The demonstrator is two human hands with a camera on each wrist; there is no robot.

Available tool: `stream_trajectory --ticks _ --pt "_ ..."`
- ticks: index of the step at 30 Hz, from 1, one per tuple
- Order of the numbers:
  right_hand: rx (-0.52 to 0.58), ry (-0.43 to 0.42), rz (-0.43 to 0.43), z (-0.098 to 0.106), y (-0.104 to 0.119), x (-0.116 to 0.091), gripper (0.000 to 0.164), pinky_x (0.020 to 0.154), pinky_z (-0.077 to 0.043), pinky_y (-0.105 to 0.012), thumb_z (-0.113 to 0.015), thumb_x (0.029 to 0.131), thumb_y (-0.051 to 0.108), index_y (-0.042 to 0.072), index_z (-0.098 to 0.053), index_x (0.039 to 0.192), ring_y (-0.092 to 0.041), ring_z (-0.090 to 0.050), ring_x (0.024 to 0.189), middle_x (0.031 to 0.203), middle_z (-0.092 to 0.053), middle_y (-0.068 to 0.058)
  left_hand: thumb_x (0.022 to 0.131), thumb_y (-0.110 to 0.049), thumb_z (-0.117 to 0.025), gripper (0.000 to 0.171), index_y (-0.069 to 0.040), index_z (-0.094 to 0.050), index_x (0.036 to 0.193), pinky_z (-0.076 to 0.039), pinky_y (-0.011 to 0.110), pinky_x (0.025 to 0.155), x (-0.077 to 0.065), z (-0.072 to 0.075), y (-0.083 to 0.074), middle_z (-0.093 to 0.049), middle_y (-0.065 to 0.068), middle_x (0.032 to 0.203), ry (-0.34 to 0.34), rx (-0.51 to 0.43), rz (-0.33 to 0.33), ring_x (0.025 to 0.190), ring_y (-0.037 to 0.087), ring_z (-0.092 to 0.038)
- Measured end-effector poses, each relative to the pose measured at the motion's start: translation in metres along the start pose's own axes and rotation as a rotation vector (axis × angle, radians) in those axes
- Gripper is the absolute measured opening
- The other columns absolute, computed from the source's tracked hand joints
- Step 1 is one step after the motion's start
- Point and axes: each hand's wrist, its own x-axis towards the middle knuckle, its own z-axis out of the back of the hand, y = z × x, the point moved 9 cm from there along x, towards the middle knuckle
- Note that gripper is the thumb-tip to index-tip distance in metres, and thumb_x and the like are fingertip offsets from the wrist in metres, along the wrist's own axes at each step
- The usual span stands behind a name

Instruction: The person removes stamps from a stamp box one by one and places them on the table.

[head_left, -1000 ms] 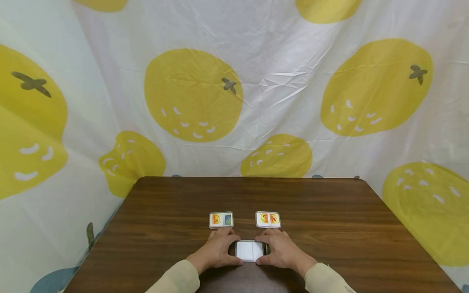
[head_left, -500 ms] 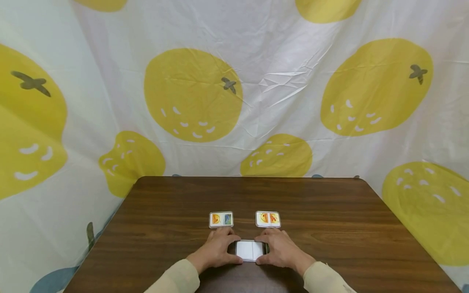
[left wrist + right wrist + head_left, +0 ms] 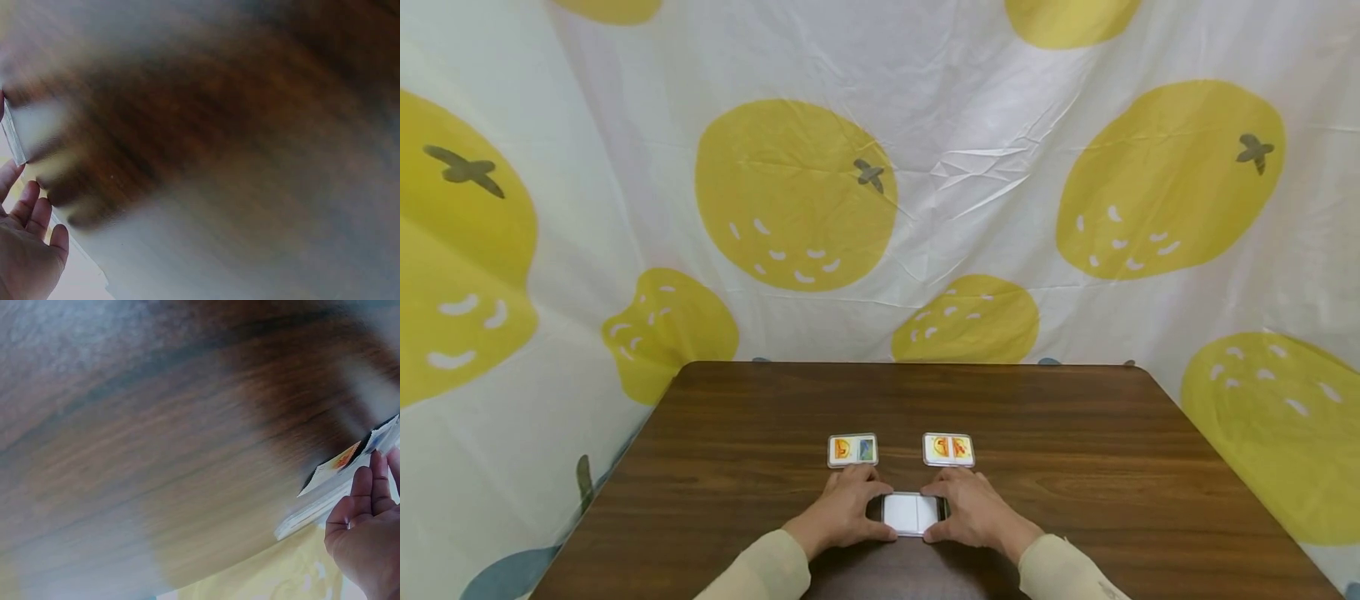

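Note:
A small flat case [image 3: 910, 513] with a clear rim lies between both hands near the front of the table. Its upward face is white and split by a thin line. My left hand [image 3: 844, 510] grips its left end between thumb and fingers; my right hand [image 3: 979, 512] holds the right end the same way. A clear edge [image 3: 15, 139] shows by the fingertips in the left wrist view. In the right wrist view, a strip like printed stamps [image 3: 334, 467], with zigzag edges and dark and orange print, appears at the fingers.
Just beyond the hands, two clear-rimmed cases lie on the brown wooden table [image 3: 1075, 433]. The left case [image 3: 853, 450] shows orange and blue pictures, the right case [image 3: 949, 449] two orange ones. A white curtain [image 3: 925, 167] with yellow fruit hangs behind the table.

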Motion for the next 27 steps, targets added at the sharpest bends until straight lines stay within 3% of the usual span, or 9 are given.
stream_trajectory --ticks 27 --pt "-0.017 0.038 -0.006 -0.0019 0.0002 -0.0014 0.06 0.087 -0.042 -0.044 -0.083 0.075 0.045 0.01 -0.069 0.123 -0.023 -0.055 0.105 0.111 -0.059 -0.002 0.077 -0.051 -0.081 0.061 -0.016 -0.067 0.125 -0.036 0.041 0.093 0.0016 -0.0028 0.0039 -0.052 -0.001 0.118 0.005 -0.004 0.006 0.11 0.017 -0.045"
